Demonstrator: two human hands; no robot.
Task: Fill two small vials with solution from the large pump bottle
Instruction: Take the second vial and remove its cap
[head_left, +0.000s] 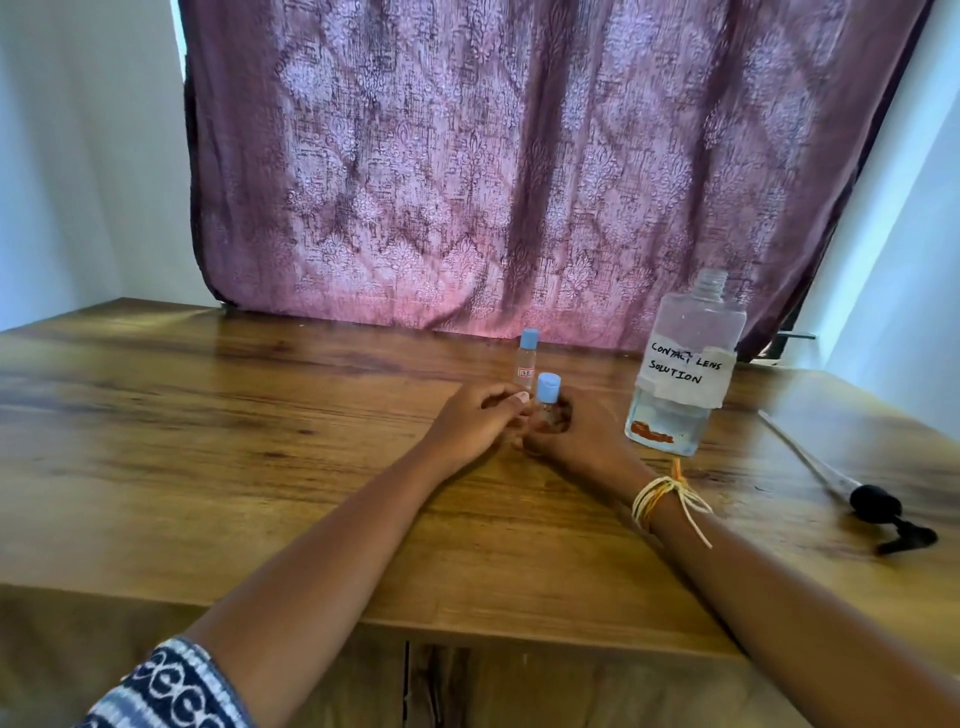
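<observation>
Currently both hands are at table centre, touching each other. Right hand (576, 434) is wrapped around the near vial (547, 400), fingers closed on its body; blue cap on, vial upright on the wooden table (208, 441). Left hand (475, 421) is loosely curled, fingertips at the near vial's left side; can't tell whether it's actually gripping anything. Far vial (527, 361) stands upright just behind, blue cap on, small label on its body, apart from both hands. Large bottle (683, 364) sits to the right, neck open, handwritten label "CONTACT LENS SOLUTION", liquid low in the bottom. Black pump head (883, 512) with its tube lies on the table far right. String bracelet (660, 496) on right wrist.
</observation>
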